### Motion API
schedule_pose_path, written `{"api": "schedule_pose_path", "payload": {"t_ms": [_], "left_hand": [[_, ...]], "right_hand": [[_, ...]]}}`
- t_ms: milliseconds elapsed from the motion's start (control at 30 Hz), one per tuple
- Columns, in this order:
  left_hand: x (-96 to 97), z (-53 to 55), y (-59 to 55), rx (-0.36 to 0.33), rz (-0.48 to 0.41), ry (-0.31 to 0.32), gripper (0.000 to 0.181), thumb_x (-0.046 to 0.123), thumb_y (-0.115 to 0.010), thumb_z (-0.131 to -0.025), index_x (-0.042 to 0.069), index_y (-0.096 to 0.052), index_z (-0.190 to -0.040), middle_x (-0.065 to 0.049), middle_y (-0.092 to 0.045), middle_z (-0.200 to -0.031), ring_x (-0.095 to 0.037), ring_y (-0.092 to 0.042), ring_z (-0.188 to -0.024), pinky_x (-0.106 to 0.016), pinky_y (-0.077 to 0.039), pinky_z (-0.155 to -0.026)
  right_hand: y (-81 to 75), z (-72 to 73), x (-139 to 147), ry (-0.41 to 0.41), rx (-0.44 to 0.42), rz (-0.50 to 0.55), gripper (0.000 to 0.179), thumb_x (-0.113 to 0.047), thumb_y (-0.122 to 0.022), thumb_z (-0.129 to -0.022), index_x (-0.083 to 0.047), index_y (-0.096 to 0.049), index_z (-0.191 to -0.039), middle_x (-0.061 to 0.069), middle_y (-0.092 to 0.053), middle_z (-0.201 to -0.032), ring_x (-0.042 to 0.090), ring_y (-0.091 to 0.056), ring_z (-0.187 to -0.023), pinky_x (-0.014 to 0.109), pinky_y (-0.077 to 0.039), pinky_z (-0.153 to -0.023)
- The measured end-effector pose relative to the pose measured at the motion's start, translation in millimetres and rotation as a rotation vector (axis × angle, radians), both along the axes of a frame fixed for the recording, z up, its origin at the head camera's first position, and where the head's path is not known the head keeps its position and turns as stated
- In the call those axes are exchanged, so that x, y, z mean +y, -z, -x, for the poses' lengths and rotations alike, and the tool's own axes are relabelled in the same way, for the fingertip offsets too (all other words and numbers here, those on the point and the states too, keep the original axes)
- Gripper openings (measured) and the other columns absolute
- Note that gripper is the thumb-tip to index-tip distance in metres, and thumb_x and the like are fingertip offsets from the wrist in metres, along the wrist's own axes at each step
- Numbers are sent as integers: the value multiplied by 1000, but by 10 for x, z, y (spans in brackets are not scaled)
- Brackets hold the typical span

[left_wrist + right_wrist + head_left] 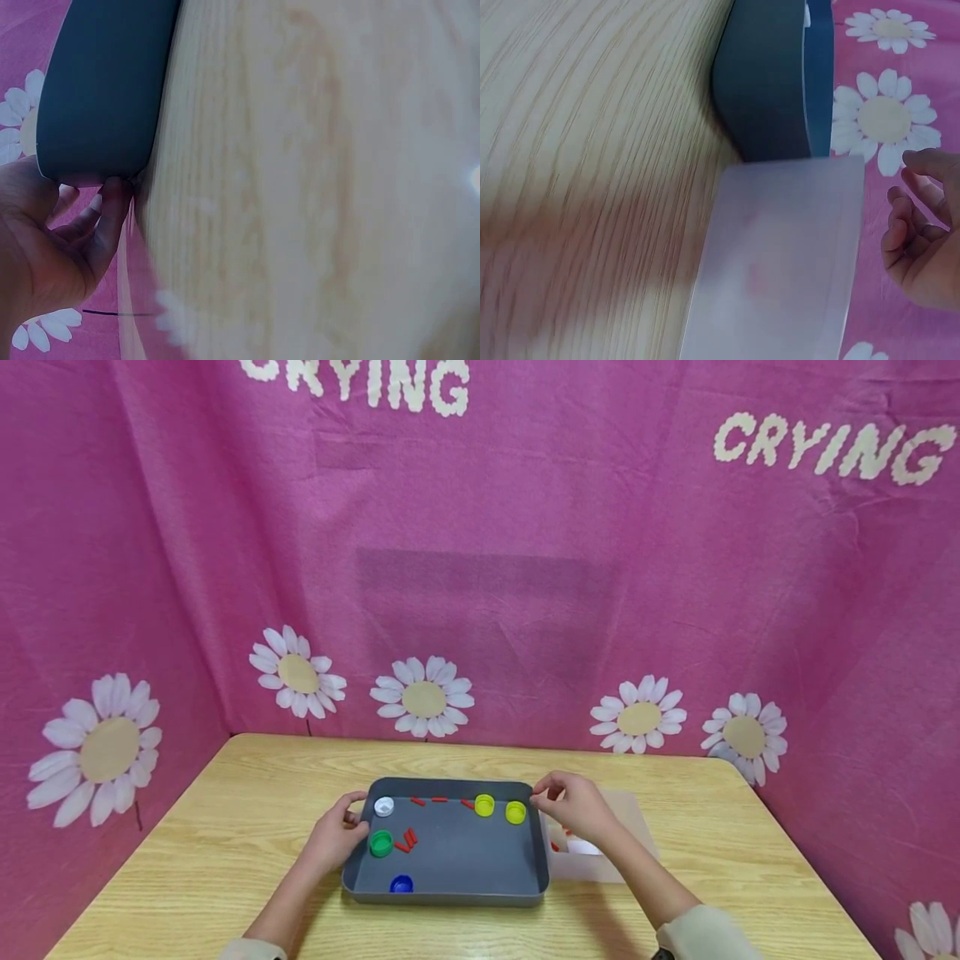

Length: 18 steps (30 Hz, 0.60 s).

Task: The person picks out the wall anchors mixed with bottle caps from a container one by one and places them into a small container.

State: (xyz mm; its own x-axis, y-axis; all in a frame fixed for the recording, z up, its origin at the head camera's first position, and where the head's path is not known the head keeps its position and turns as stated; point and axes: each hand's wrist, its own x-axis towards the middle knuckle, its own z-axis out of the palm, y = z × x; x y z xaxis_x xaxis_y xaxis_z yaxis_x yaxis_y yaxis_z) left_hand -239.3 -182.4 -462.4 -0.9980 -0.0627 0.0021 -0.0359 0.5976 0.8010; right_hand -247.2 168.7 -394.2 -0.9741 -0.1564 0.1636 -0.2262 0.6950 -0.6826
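A dark grey tray (465, 860) lies on the table. My left hand (337, 835) grips its left end, thumb at the rim and fingers against the outer wall; in the left wrist view the fingertips (114, 196) touch the tray's end. My right hand (573, 806) hovers over the tray's right rim, fingers loosely bent, with nothing visible between them. Near it sit two bottle caps, a yellow one (515, 812) and another yellow one (484, 805). A white cap (384, 807), a green cap (381, 843) and a blue cap (401, 884) stand along the left side.
Several short red sticks (410, 837) lie on the tray floor near the green cap and along the back. Right of the tray stands a translucent box (780, 255) with red pieces and something white inside, partly covered by my right forearm. A pink curtain (480, 610) hangs behind the table.
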Motion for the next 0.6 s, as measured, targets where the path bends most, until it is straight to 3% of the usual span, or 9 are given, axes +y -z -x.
{"api": "schedule_pose_path", "payload": {"t_ms": [600], "left_hand": [[1,2,2,10,-4,-2,49,7,-56,-84,3,-46,-132,-10,-54,-88,-20,-53,-79,-29,-43,-66]], "right_hand": [[83,-16,-460,-110,30,40,7,-13,-69,-81,-10,-68,-87,-1,-57,-72,10,-46,-64,22,-37,-51]]}}
